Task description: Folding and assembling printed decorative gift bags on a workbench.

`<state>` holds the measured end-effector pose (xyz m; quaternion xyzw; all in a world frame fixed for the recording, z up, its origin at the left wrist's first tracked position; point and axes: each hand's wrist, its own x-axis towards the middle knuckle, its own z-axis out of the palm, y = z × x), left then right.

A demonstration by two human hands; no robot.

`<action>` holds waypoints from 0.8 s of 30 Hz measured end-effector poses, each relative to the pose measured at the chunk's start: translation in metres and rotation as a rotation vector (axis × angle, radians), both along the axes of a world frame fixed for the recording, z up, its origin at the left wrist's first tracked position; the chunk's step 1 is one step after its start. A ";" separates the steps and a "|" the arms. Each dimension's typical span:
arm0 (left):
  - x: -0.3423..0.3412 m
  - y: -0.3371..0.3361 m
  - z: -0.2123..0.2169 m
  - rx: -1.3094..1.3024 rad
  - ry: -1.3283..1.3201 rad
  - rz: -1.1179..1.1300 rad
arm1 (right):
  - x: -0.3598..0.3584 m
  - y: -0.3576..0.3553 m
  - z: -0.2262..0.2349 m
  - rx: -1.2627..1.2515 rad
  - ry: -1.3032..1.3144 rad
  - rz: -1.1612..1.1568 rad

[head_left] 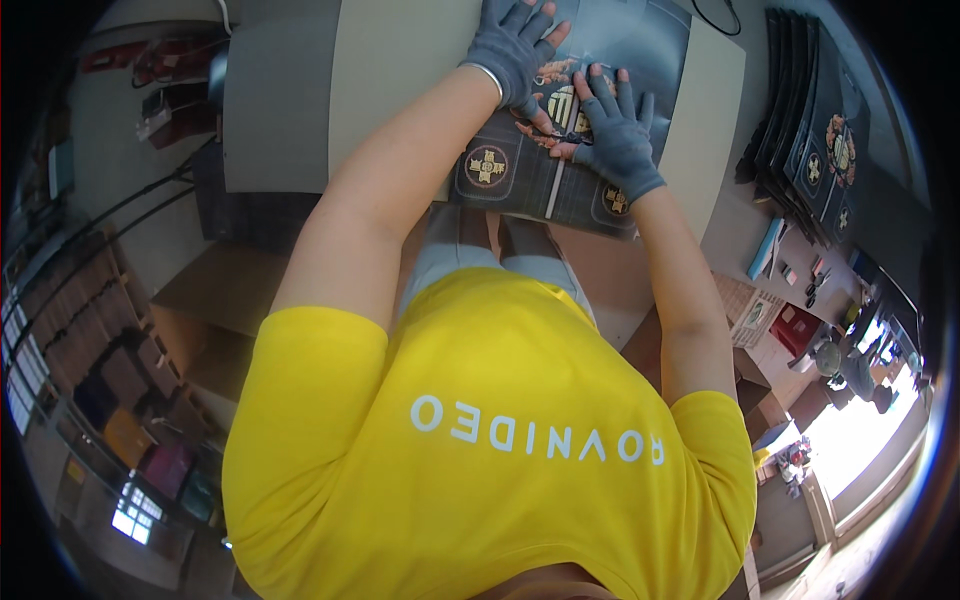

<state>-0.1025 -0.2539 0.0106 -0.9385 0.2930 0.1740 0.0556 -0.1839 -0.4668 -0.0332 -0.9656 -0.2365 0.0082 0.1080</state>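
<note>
I have left hand (pixel 515 55) and right hand (pixel 620 138) spread flat, fingers gripping nothing, on the sheet (pixel 562 104) by the desk's (pixel 385 60) front edge — uneven pressure could skew or crease it.

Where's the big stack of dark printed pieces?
In the head view, the stack is upper right, past the person's right hand, near a light-blue object.

Dark glossy printed panel (pixel 561 104), gold and orange emblems, pale stripe, flat on pale table (pixel 715 90)
</note>
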 end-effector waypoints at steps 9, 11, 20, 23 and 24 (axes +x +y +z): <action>-0.013 0.001 -0.012 0.138 -0.321 0.018 | 0.003 0.004 0.009 -0.017 0.010 0.000; -0.008 0.001 -0.008 0.082 -0.182 0.001 | 0.003 0.005 0.011 -0.021 0.016 -0.006; -0.006 0.000 -0.009 0.060 -0.110 0.039 | 0.001 0.006 0.012 0.009 -0.013 -0.001; -0.007 -0.001 -0.008 0.050 -0.103 0.040 | 0.001 0.006 0.012 0.013 -0.013 0.002; -0.007 -0.001 -0.006 0.058 -0.092 0.039 | 0.001 0.006 0.013 -0.002 0.002 -0.005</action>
